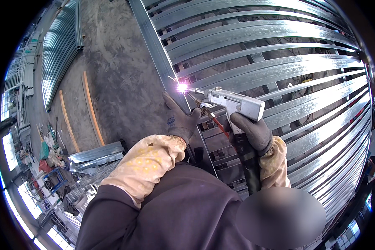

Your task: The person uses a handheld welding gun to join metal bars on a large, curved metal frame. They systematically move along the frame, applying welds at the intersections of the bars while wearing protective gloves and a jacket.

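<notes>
Grating of long, shiny silver metal rails (237, 33) is bounded on its left by a flat silver edge beam (156, 48). Over the grating's left side, a silver pistol-shaped metal torch (239, 104) aims at that beam. The grey-gloved right hand (254, 135) wraps the torch's handle; the grey-gloved left hand (182, 121) straddles the beam, thumb and fingers parted, probably for steadiness. Pink-white glare (182, 88) meets the beam. Blue glove print (171, 121) is unreadable.

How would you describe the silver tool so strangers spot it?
Find the slatted metal frame filling the right side. Over it, the right hand grips the pistol-shaped silver tool. Unlike the long slats, it has a pinkish glow at its nozzle.
</notes>
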`<state>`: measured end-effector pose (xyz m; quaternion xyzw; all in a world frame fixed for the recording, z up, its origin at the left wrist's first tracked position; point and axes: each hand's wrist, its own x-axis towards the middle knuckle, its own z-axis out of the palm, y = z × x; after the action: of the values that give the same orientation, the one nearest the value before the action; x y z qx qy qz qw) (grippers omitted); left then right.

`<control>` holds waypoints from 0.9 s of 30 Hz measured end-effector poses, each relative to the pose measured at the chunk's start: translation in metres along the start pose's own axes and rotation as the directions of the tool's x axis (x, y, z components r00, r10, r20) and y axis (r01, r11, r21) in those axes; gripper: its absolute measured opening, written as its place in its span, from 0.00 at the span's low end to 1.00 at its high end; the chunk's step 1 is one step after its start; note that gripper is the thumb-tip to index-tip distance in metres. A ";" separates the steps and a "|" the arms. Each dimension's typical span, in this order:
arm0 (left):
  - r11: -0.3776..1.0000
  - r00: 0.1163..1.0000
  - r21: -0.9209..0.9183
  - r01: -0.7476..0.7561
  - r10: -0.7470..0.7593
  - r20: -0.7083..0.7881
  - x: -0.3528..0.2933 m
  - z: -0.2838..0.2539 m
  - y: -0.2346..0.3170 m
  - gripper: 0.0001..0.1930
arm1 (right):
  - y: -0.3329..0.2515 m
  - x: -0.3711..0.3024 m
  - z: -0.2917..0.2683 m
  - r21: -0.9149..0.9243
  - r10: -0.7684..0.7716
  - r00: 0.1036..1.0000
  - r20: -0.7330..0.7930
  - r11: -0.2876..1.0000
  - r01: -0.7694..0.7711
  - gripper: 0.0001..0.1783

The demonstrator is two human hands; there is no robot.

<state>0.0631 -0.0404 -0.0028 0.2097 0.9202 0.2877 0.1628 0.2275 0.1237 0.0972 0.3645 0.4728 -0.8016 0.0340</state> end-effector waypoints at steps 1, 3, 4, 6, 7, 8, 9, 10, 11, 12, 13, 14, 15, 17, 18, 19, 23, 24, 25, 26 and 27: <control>1.000 1.000 -0.006 -0.009 0.009 -0.004 0.000 0.001 -0.001 0.60 | 0.001 0.000 0.000 -0.002 0.002 1.000 -0.005 1.000 -0.002 0.14; 0.999 1.000 -0.046 0.010 -0.009 0.021 0.000 0.003 -0.005 0.62 | 0.000 -0.001 0.000 -0.011 0.000 1.000 -0.005 1.000 0.000 0.14; 0.996 0.998 -0.080 0.037 -0.033 0.050 0.002 0.003 -0.007 0.63 | -0.001 -0.001 0.001 -0.015 -0.001 1.000 -0.005 1.000 0.001 0.13; 0.994 0.996 -0.092 0.061 -0.054 0.075 0.002 0.002 -0.007 0.65 | -0.003 -0.002 0.002 -0.016 -0.006 1.000 0.013 1.000 0.007 0.13; 0.996 0.996 -0.071 0.055 -0.050 0.070 0.001 0.001 -0.004 0.65 | -0.005 -0.003 0.002 -0.016 -0.009 1.000 0.023 1.000 0.009 0.13; 0.998 0.997 -0.049 0.050 -0.047 0.065 0.001 -0.001 -0.001 0.64 | -0.006 -0.003 0.003 -0.017 -0.010 1.000 0.012 1.000 0.010 0.13; 0.998 0.997 -0.048 0.047 -0.044 0.066 0.001 -0.001 -0.001 0.64 | -0.007 -0.003 0.005 -0.019 -0.011 1.000 0.002 1.000 0.011 0.13; 0.998 0.997 -0.047 0.045 -0.042 0.067 0.002 -0.002 -0.001 0.64 | -0.007 -0.003 0.006 -0.020 -0.012 1.000 -0.007 1.000 0.012 0.13; 0.998 0.997 -0.046 0.042 -0.039 0.067 0.002 -0.002 -0.001 0.64 | -0.007 -0.003 0.005 -0.022 -0.016 1.000 -0.005 1.000 0.016 0.13; 0.998 0.997 -0.050 0.044 -0.040 0.069 0.002 -0.003 0.000 0.64 | -0.005 -0.003 0.005 -0.024 -0.020 1.000 -0.004 0.999 0.020 0.13; 0.998 0.997 -0.053 0.045 -0.042 0.071 0.002 -0.004 0.001 0.64 | -0.005 -0.003 0.004 -0.026 -0.025 1.000 -0.002 0.999 0.025 0.13; 0.997 0.996 -0.057 0.047 -0.043 0.073 0.001 -0.004 0.002 0.64 | -0.004 -0.003 0.003 -0.032 -0.024 1.000 0.000 0.999 0.024 0.13; 0.998 0.998 -0.052 0.038 -0.035 0.053 0.001 -0.003 0.002 0.62 | -0.004 -0.003 0.003 -0.037 -0.023 1.000 0.003 0.999 0.024 0.13; 0.999 1.000 -0.042 0.020 -0.020 0.013 -0.001 -0.001 0.002 0.60 | -0.003 -0.003 0.002 -0.040 -0.026 1.000 0.007 0.999 0.026 0.13; 0.999 1.000 -0.031 0.013 -0.013 0.009 -0.001 -0.001 0.002 0.60 | -0.003 -0.003 0.002 -0.036 -0.029 1.000 0.007 0.999 0.030 0.13; 1.000 1.000 -0.021 0.006 -0.005 0.005 -0.001 -0.001 0.002 0.60 | -0.002 -0.003 0.002 -0.033 -0.033 0.999 0.008 0.999 0.033 0.13; 1.000 1.000 -0.011 -0.024 0.024 -0.002 0.000 0.004 -0.007 0.60 | -0.002 -0.003 0.002 -0.068 -0.036 0.999 0.006 0.997 0.037 0.13; 0.999 1.000 -0.046 0.004 -0.003 0.025 0.001 0.005 -0.010 0.62 | -0.002 -0.003 0.002 -0.072 -0.033 0.999 0.004 0.997 0.033 0.14; 0.996 0.998 -0.079 0.034 -0.030 0.052 0.001 0.006 -0.012 0.63 | -0.003 -0.003 0.002 -0.077 -0.029 1.000 0.003 0.997 0.029 0.14; 0.995 0.997 -0.093 0.046 -0.040 0.063 0.001 0.007 -0.014 0.64 | -0.003 -0.004 0.003 -0.070 -0.018 1.000 -0.001 0.997 0.018 0.14; 0.993 0.996 -0.107 0.058 -0.050 0.075 0.002 0.007 -0.015 0.65 | -0.004 -0.005 0.003 -0.063 -0.007 1.000 -0.005 0.998 0.007 0.13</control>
<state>0.0603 -0.0473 -0.0179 0.1858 0.9020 0.3253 0.2147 0.2279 0.1221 0.1044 0.3639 0.4990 -0.7854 0.0414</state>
